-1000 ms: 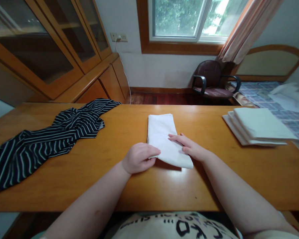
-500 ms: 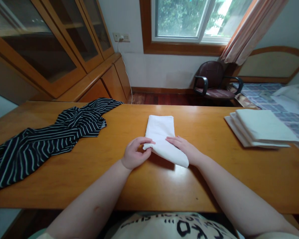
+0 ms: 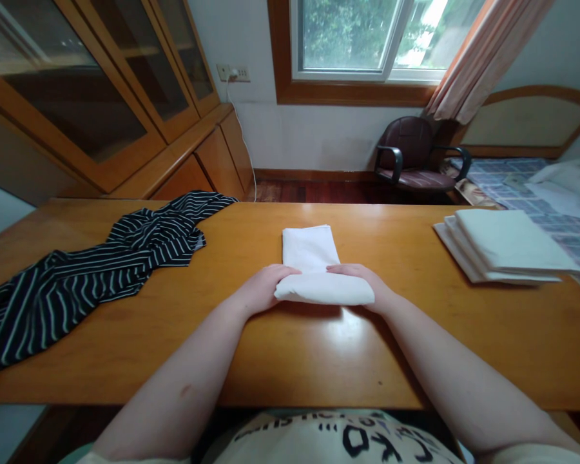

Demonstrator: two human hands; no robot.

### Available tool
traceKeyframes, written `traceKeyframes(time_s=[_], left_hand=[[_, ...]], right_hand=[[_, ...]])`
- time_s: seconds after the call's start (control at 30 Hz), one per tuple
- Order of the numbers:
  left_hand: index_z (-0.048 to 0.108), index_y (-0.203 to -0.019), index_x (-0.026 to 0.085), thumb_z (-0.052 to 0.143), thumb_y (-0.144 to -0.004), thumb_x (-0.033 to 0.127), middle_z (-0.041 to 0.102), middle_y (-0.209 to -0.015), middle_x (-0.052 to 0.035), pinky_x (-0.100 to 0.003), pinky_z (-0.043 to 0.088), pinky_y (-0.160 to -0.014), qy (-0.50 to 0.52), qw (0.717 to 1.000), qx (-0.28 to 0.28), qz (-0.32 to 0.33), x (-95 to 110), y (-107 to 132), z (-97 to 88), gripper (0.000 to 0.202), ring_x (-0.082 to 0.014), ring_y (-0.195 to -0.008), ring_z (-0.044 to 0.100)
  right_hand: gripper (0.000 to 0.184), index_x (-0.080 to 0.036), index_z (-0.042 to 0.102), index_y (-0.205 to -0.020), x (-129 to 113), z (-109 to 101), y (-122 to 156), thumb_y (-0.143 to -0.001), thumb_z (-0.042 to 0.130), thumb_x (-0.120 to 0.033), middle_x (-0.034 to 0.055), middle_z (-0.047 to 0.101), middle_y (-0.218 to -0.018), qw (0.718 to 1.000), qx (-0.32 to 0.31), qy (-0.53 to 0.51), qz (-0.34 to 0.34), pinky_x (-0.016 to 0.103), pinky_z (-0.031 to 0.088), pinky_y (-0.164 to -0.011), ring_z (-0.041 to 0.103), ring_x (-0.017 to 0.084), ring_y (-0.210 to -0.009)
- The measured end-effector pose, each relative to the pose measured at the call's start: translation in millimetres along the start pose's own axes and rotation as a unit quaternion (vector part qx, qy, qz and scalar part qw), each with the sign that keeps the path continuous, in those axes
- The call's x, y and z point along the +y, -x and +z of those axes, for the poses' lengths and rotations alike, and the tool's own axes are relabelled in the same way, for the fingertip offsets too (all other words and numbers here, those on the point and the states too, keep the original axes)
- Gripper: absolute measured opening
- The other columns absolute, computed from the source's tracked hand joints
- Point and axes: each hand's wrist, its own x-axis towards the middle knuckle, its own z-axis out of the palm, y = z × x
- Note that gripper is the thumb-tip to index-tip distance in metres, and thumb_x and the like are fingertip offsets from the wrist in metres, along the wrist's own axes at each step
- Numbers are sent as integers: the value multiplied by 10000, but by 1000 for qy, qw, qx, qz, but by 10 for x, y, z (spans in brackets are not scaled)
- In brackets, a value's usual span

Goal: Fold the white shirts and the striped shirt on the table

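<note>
A folded white cloth (image 3: 309, 251) lies in the middle of the wooden table (image 3: 290, 361). Its near end is lifted and turned up toward the far end. My left hand (image 3: 261, 290) grips that raised end at its left corner, fingers curled round it. My right hand (image 3: 367, 287) holds the same end at its right corner, fingers closed on the fabric. Both hands sit side by side, just in front of the cloth's flat part.
A crumpled black-and-white striped garment (image 3: 91, 270) sprawls over the table's left half. A stack of folded white cloths (image 3: 505, 251) rests at the right edge. Beyond the table are a wooden cabinet (image 3: 101, 109), a dark armchair (image 3: 415, 158), a window and a bed.
The cloth's near end came off the table and was raised toward its far end. Both hands moved forward with it, and my right hand went from lying on top to gripping the end.
</note>
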Motion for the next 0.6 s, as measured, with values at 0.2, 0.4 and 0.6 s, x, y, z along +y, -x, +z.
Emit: traceKeyframes(time_s=[0.2,0.4,0.6], left_hand=[[625,-1156,209,661,-753,423,661,-1194,-57,-391,483,-949,178,977,58,-98,137,8,135,458,-262,-1078,617],[620,-1144,172,661,-755,415,648,-1217,-79,-422,423,-1027,212,967,83,-118,79,-32,222,460,-271,-1147,580],[520,-1211,140,585,-812,454,630,-1218,-134,-435,456,-967,179,960,147,-159,21,-78,251,511,-271,-1100,599]], right_hand=[[303,-214,653,-1072,-38,40,37,-847,522,-369,76,682,-1115,995,86,22,41,414,476,-907,620,277,-1033],[299,-193,636,-1010,-29,90,-17,-848,529,-420,108,691,-1043,985,128,55,102,435,482,-863,632,293,-972],[330,-184,616,-1031,-56,143,-40,-846,538,-447,91,701,-1043,975,155,-32,153,403,492,-840,641,268,-963]])
